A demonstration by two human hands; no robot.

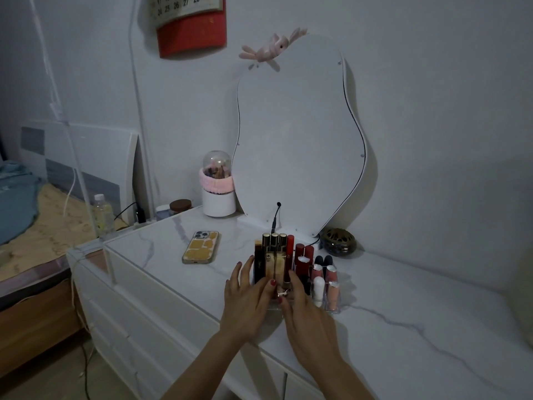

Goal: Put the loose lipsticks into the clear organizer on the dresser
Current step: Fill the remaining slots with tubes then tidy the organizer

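- Marble-look white top of the dresser (389, 298), grey veining; both forearms come in from the near edge.
- Left hand (245, 304): fingers spread and loosely extended, red-painted nails, fingertips against the near-left face of the clear organizer (331, 308). Not wrapped round anything; it looks released, flat against the wall.
- Right hand (305, 316): fingers curled forward at the organizer's near front, index tip up among the tubes. Something small and pale sits at the fingertips; cannot tell whether it is pinched or merely touched.
- Lipsticks (302, 255) stand upright in the organizer's compartments: black-and-gold tubes in the far-left rows, red ones in the middle, pink and white ones with dark caps on the right. No loose tube is visible on the dresser top.
- Gold script on one black tube near the left fingertips: too small to read.
- Phone (201, 247), yellow patterned case, lies face down to the left of the organizer, well apart from it.
- Dark round ornament (338, 241) sits far right of the organizer.
- Wavy white mirror (297, 140) stands behind, cable plugged at its base; a domed white holder with a pink band (217, 186) stands just left of it.
- Wall calendar (190, 21) at the far top: digits 24, 25, 26, 27, 28 legible above a red panel.
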